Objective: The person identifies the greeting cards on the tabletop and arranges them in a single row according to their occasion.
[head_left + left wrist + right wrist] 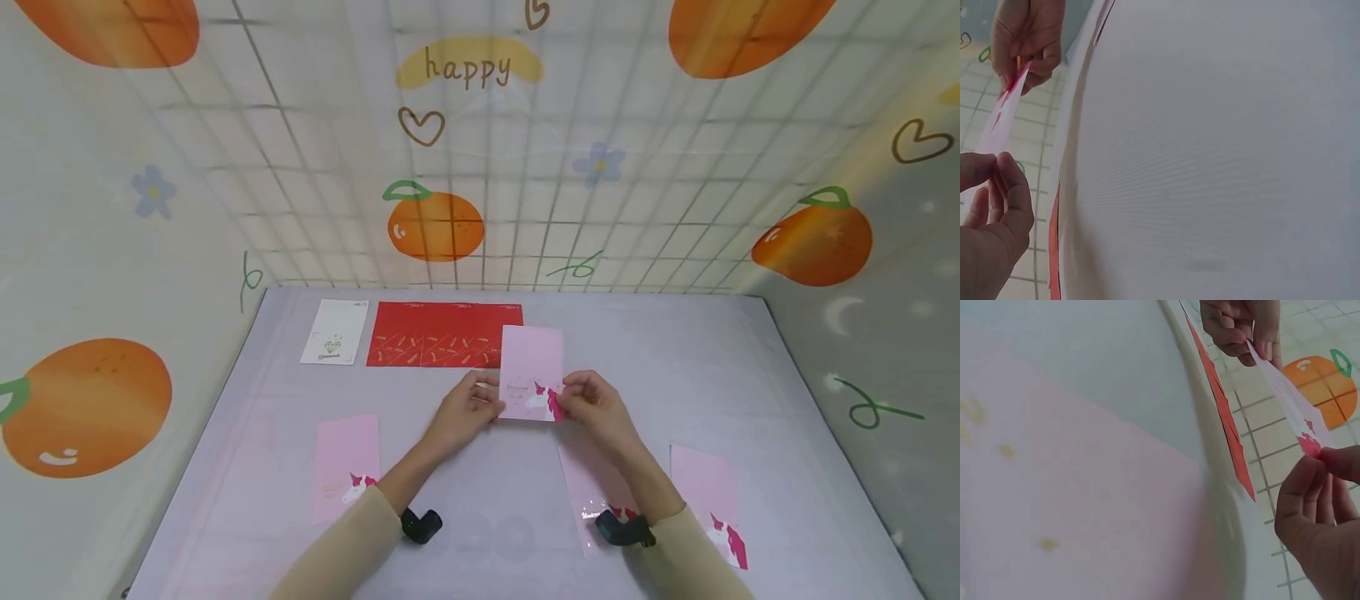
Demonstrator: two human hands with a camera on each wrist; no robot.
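Note:
A pink card with a unicorn print (531, 354) is held upright between both hands above the table. My left hand (467, 410) pinches its lower left edge between thumb and fingers. At the lower right edge, by the unicorn, my right hand (602, 408) pinches it the same way. In the left wrist view the card (1000, 122) appears nearly edge-on, stretched from one hand to the other. The right wrist view shows its pink unicorn corner at the fingertips (1311, 464). From the head view, the card's top left overlaps a row of red cards (442, 335) lying behind it.
A white card with a gold diamond print (335, 332) lies left of the red row. Pink unicorn cards lie at the left (347, 458) and right (705, 483); another pink piece (588, 475) is partly under the right forearm. A fruit-printed curtain (480, 167) encloses the table (465, 500).

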